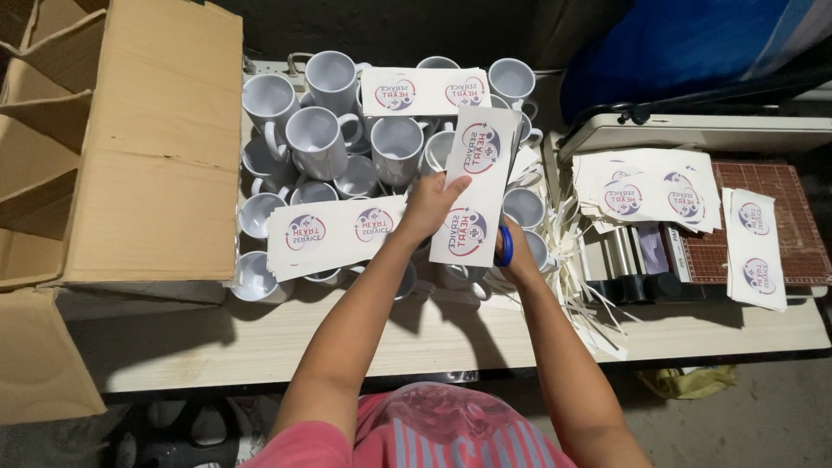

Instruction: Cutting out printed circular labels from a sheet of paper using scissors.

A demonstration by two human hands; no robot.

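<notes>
My left hand (431,205) holds a long white paper strip (478,178) printed with two round purple-and-red logos, thumb on its left edge. My right hand (513,250) reaches behind the strip's lower end, mostly hidden by it, beside a blue roll of tape (505,246); whether it grips the strip is unclear. Under the hands stand several white mugs (316,139), crowded together. Two more printed strips lie across the mugs, one at the left (334,232) and one at the back (425,90).
A large open cardboard box (130,147) with dividers fills the left. Stacks of printed strips (650,186) and a paper cutter (745,234) lie on the right, with a heap of thin paper offcuts (581,277). The wooden table edge (433,355) runs below.
</notes>
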